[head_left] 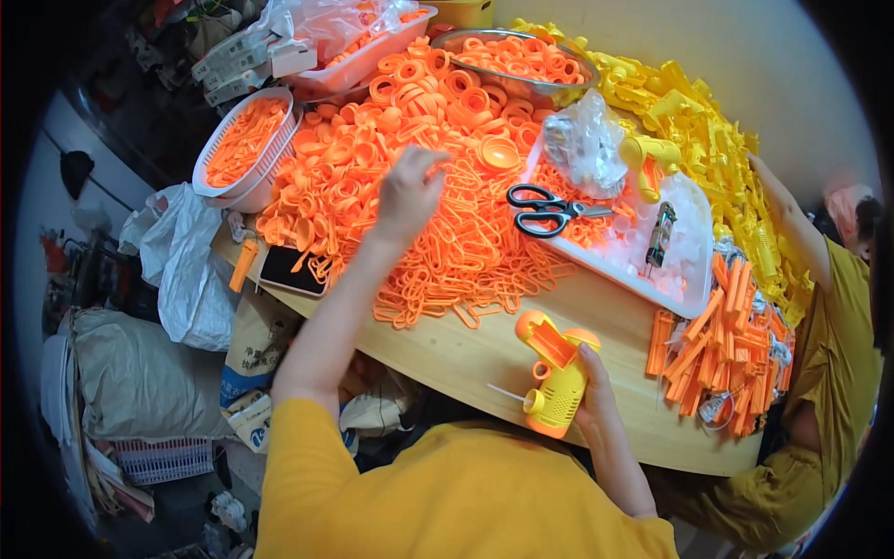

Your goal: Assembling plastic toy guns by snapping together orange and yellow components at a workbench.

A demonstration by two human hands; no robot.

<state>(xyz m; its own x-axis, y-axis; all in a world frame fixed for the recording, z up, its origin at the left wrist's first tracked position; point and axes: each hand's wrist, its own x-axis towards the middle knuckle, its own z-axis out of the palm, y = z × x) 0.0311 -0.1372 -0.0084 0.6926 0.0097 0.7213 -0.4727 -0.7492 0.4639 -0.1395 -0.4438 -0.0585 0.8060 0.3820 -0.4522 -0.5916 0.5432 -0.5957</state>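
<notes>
My right hand is closed around a yellow and orange plastic toy housing above the table's near edge. A hinged-looking orange part stands open at its top, and a thin white strip sticks out to the left. Over the orange pile, my left hand has its fingers bent together; what they hold, if anything, I cannot make out. Below and right of it lie many orange hook-like loops. Orange rings and cups are heaped beyond it, with one orange bowl-shaped cap near the fingers.
A white tray carries black-handled scissors, a yellow toy part and clear plastic pieces. Wired orange sticks lie right. Yellow parts pile behind, where another person's arm reaches. A phone and white basket are left.
</notes>
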